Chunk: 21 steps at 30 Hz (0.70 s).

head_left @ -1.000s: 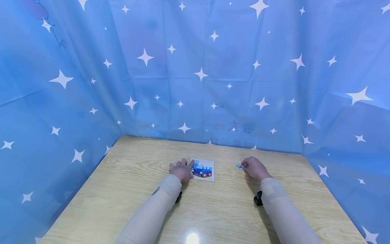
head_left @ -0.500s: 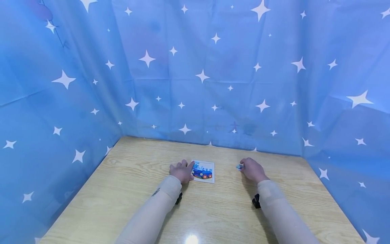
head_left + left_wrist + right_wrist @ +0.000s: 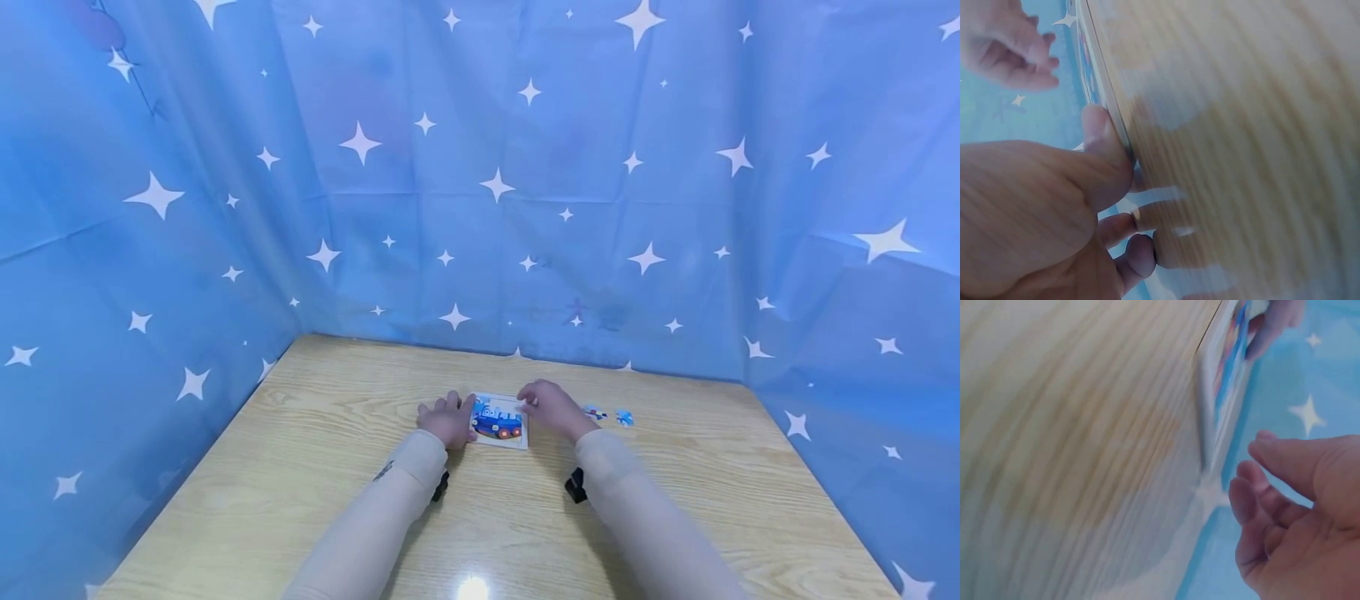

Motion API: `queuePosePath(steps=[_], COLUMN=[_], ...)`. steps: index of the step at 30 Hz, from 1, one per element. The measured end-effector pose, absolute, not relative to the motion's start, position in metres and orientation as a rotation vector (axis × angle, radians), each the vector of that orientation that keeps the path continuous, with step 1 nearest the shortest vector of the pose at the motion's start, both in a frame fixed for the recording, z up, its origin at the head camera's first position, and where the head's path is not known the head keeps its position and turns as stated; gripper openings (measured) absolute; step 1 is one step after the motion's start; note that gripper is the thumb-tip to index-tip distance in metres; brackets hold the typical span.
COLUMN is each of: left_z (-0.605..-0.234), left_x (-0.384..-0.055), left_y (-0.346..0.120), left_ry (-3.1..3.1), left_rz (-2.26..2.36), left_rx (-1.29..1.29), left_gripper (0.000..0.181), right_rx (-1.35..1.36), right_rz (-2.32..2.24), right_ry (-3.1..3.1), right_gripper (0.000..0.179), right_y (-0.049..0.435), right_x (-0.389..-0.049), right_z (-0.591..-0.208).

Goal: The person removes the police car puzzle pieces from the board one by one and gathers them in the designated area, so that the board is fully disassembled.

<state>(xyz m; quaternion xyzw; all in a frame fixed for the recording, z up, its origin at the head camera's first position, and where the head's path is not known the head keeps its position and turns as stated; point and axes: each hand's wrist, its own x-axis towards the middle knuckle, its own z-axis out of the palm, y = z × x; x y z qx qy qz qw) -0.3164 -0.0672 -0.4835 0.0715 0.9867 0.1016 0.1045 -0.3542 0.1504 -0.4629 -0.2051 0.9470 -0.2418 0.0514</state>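
A small framed jigsaw puzzle (image 3: 498, 427) with a blue train picture lies on the wooden table. My left hand (image 3: 448, 422) rests at its left edge, fingers spread and thumb by the frame. In the left wrist view, the left thumb (image 3: 1105, 134) touches the frame's side. My right hand (image 3: 555, 408) is over the puzzle's upper right corner, its thumb and fingers bent toward each other. Whether a piece is between those fingertips cannot be made out, and the right wrist view shows none. Two loose puzzle pieces, one multicoloured (image 3: 596, 413) and one blue (image 3: 625, 417), lie to the right.
The pale wooden table (image 3: 300, 517) spreads out around the puzzle. A blue curtain (image 3: 420, 225) with white stars hangs behind the table and along both its sides. Each wrist carries a small black camera, the right one (image 3: 576, 485) low over the table.
My right hand has moved left from the loose pieces to the puzzle's upper right corner, uncovering the blue piece. My left hand stays at the frame.
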Motion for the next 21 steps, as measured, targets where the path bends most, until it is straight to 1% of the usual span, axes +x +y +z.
queuePosePath(steps=[4, 9, 15, 21], left_z=[-0.482, -0.476, -0.467, -0.47], left_x=[-0.317, -0.314, -0.307, -0.309], left_y=[-0.066, -0.065, -0.065, -0.067], left_ry=[2.913, 2.913, 2.92, 2.916], left_rz=[0.294, 0.279, 0.252, 0.242], left_rx=[0.211, 0.213, 0.225, 0.233], left_gripper=[0.072, 0.072, 0.069, 0.07], right_rx=[-0.615, -0.639, -0.661, -0.652], right_rz=[-0.758, -0.787, -0.753, -0.745], right_ry=[2.849, 2.799, 2.786, 2.797], right_gripper=[0.019, 0.023, 0.024, 0.023], right_y=[0.13, 0.114, 0.106, 0.099], right_x=[-0.357, -0.359, -0.358, -0.361], right_z=[-0.467, -0.469, -0.471, -0.475])
